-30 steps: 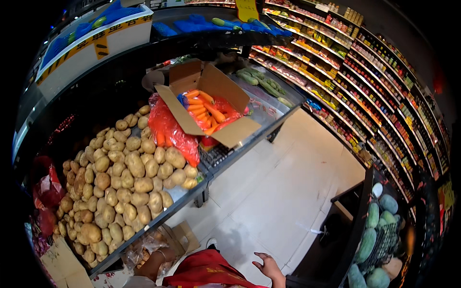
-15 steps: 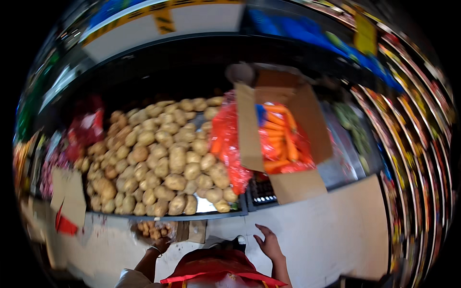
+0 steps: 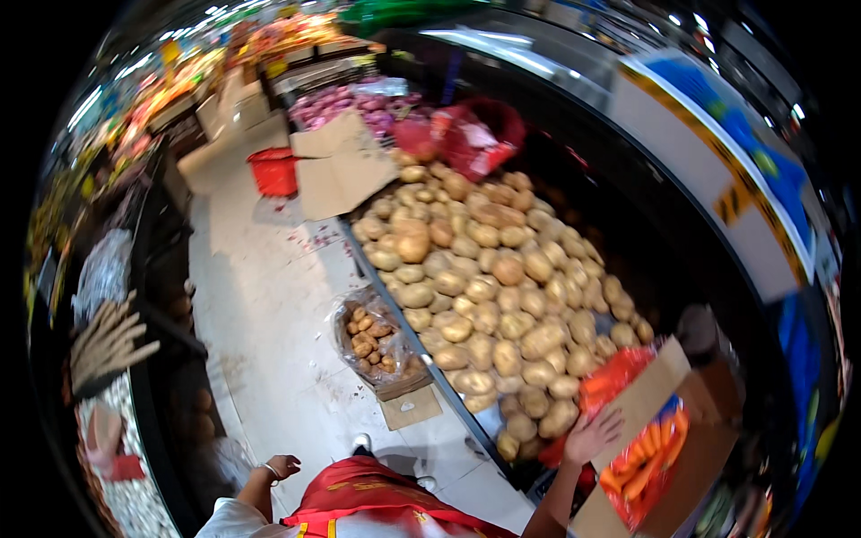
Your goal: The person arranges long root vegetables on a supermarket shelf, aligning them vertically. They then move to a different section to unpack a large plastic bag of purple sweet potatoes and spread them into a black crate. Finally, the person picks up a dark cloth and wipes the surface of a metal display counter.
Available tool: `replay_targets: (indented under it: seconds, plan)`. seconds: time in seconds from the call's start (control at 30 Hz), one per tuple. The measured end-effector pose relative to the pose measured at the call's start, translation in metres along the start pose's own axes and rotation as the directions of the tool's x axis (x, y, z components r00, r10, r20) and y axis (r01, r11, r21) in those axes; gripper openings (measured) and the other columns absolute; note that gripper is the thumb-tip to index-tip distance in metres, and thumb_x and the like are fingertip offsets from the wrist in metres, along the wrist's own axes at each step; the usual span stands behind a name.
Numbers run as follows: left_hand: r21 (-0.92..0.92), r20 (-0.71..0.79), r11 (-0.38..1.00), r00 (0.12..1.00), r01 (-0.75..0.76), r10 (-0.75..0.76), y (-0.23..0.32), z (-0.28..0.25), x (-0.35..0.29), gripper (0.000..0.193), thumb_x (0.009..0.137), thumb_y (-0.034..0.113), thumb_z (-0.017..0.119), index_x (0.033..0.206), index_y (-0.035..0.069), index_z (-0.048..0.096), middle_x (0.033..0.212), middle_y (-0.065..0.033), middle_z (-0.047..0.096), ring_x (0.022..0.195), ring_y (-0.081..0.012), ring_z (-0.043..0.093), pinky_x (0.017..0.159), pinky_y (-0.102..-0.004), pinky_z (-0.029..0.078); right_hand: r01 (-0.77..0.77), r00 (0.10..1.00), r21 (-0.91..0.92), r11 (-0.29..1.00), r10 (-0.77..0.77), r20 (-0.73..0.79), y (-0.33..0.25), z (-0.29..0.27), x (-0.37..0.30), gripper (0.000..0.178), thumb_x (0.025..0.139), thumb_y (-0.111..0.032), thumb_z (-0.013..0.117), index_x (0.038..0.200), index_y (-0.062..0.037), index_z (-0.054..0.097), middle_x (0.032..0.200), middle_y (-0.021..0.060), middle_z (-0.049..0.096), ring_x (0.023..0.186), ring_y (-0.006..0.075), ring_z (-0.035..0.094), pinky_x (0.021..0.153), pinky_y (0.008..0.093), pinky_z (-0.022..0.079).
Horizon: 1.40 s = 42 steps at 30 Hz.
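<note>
My right hand [image 3: 594, 437] is spread, palm down, by the near-left flap of a cardboard box [image 3: 647, 387]. Inside that box are carrots [image 3: 647, 453] in a red plastic bag. Just beyond the fingers, a red plastic bag [image 3: 614, 380] lies between the box and a large heap of potatoes [image 3: 507, 309]. My left hand [image 3: 283, 466] hangs low over the floor, its fingers loosely bent and nothing seen in them. On the floor against the stand sits a carton lined with clear plastic [image 3: 395, 314], holding smaller brown potatoes [image 3: 368, 339].
A tiled floor aisle [image 3: 269, 332] runs away ahead. A red basket [image 3: 273, 172] stands in it beside a large cardboard sheet [image 3: 336, 166]. Purple-red produce [image 3: 359, 109] and a red net bag [image 3: 480, 134] lie past the potatoes. Shelving with long roots [image 3: 112, 345] lines the left.
My view and body have swung to the left, bringing the aisle into sight. My right hand has moved up to the carrot box; my left is now away from the floor carton.
</note>
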<state>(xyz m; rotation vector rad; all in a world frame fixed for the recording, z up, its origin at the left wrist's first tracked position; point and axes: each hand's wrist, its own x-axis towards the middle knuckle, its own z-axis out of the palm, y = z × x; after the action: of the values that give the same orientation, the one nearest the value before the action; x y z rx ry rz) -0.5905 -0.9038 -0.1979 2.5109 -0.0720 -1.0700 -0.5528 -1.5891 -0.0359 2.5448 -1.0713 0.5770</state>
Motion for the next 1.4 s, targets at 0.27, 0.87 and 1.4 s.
replay_targets:
  seconds: [0.27,0.87,1.4]
  plan:
    - [-0.144,-0.001,0.965,0.975,0.219,-0.222,-0.101,0.031,-0.042,0.035,0.075,0.033,0.061,0.102,0.012,0.062,0.086,-0.0126,0.065,0.085,-0.0283,0.062,0.079,-0.0356,0.048,0.120,0.950,0.367,0.922,0.000,-0.311,-0.154,-0.032,-0.023,0.054,0.089,-0.042,0.040,0.127,-0.0040,0.041,0.134,0.0212,0.034,0.124,0.0397,0.029,0.100,0.0528,0.021]
    - [-0.642,-0.231,0.746,0.883,0.176,-0.408,-0.233,-0.121,0.027,0.032,0.079,0.028,0.059,0.104,0.009,0.060,0.094,-0.0139,0.064,0.088,-0.0291,0.061,0.080,-0.0346,0.047,0.530,0.822,0.343,0.775,-0.569,0.015,-0.555,-0.054,-0.120,0.064,0.072,-0.021,0.067,0.128,-0.0046,0.040,0.125,0.0223,0.043,0.106,0.0332,0.050,0.083,0.0431,0.043]
    - [-0.699,-0.663,0.716,0.373,0.002,-0.649,-0.329,-0.531,0.071,0.036,0.081,0.021,0.058,0.112,0.004,0.052,0.104,-0.0182,0.057,0.091,-0.0316,0.057,0.080,-0.0376,0.045,0.045,-0.097,0.981,0.189,-0.976,0.193,-1.057,-0.075,-0.096,0.049,0.081,-0.016,0.059,0.125,-0.0004,0.042,0.114,0.0197,0.050,0.096,0.0269,0.056,0.077,0.0356,0.048]
